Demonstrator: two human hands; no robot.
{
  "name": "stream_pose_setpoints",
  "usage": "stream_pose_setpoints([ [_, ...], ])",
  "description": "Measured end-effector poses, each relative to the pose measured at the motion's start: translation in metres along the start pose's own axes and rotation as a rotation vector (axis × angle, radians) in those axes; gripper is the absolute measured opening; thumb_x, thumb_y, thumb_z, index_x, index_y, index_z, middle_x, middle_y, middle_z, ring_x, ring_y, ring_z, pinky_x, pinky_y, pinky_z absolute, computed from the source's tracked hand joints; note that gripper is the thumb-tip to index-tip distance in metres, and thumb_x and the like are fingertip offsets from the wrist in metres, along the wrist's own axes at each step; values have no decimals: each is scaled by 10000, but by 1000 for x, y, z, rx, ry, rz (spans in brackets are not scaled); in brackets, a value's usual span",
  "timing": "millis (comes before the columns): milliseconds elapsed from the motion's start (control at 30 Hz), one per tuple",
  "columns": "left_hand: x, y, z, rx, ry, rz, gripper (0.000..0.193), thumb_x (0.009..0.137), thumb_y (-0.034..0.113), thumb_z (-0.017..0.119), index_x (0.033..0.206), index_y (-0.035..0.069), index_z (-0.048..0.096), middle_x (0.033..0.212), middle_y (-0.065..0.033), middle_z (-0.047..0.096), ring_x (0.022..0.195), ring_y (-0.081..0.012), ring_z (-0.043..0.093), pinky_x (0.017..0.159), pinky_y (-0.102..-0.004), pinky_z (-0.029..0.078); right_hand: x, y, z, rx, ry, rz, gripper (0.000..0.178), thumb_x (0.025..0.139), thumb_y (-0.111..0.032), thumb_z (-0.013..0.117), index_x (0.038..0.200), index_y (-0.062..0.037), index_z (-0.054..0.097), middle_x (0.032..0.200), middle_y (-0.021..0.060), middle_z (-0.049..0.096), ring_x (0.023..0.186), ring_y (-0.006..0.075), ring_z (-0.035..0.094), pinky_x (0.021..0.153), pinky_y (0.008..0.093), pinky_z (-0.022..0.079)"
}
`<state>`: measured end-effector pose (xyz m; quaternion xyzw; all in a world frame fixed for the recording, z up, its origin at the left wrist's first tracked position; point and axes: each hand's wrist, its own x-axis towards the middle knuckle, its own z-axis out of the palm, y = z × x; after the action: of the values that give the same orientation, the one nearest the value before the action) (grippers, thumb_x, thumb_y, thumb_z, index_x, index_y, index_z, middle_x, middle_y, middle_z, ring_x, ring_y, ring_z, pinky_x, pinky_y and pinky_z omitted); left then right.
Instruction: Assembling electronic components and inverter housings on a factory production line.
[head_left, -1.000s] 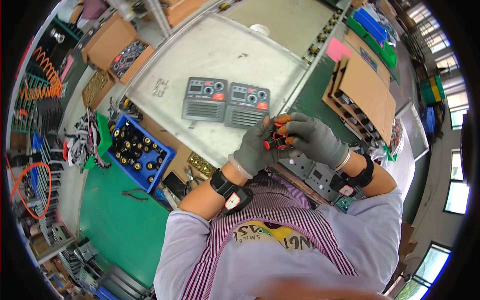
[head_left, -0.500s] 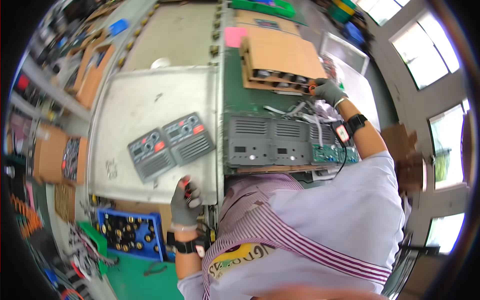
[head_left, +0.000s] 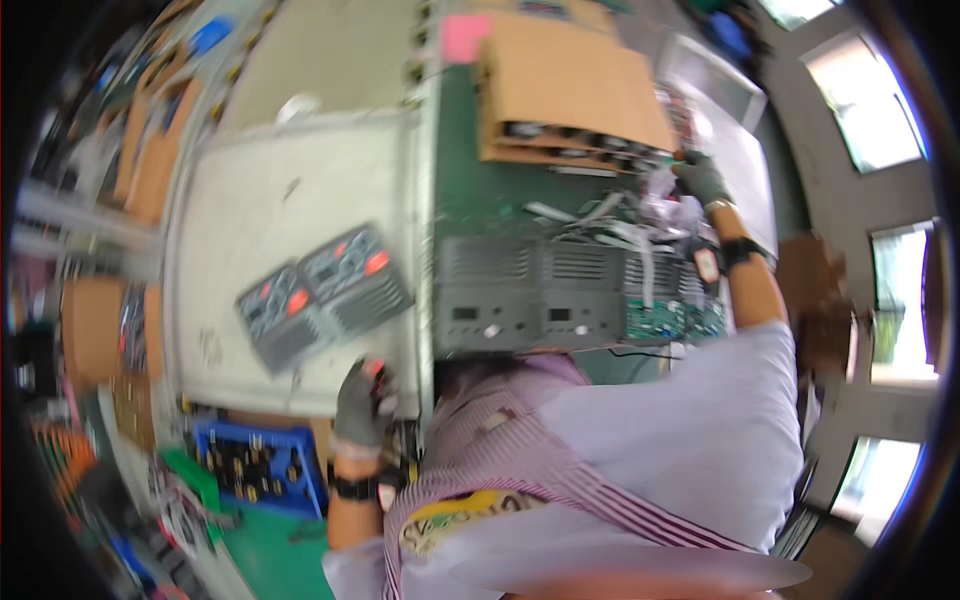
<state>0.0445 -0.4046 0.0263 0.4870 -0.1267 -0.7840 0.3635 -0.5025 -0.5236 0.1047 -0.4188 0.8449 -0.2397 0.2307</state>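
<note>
Left hand (head_left: 360,400), grey-gloved, low centre-left of the frame at the near edge of the pale grey sheet (head_left: 300,200); fingers curled around a small red-and-dark part (head_left: 375,372), the hold blurred. Black wrist strap (head_left: 355,487) below the glove. Right hand (head_left: 702,178), grey-gloved, upper right of the frame, arm stretched out, fingers down in a tangle of white cables (head_left: 630,215) and clear wrapping; whether they grip anything, cannot tell. Wrist device with a red face (head_left: 707,265) on that forearm. Two grey front panels with red knobs (head_left: 325,293), side by side and tilted, lying on the sheet, centre-left. Dark grey ventilated metal housings (head_left: 540,290), in a row on the green bench (head_left: 460,170), centre; a green circuit board (head_left: 670,320) just beside them on the right. Cardboard box (head_left: 565,85) with dark round parts along its near side, upper centre. Blue crate (head_left: 255,470) of dark cylindrical parts, lower left, near the left forearm.
</note>
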Motion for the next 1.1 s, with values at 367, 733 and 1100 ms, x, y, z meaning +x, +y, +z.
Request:
stream_pose_setpoints([
  [367,-21,23,4,-222,-300,321,367,838,380,506,999,51,479,849,-43,508,636,-81,448,455,-171,334,-235,-248,217,-157,-988,-1286,302,667,-130,608,958,-51,591,857,93,588,729,217,585,659,313,471],
  [733,-34,7,-47,-262,21,376,204,842,206,470,956,41,507,769,-24,526,650,-80,491,527,-197,391,-278,-264,292,-386,-944,-1284,299,648,-182,591,932,-94,565,765,80,586,671,259,580,622,350,468],
  [1100,-13,1,-104,-379,263,263,140,821,138,472,930,50,478,778,-48,525,653,-99,495,511,-206,398,-231,-294,410,-372,-1072,-1044,299,694,-157,586,987,-95,584,806,105,609,725,245,587,646,315,463],
])
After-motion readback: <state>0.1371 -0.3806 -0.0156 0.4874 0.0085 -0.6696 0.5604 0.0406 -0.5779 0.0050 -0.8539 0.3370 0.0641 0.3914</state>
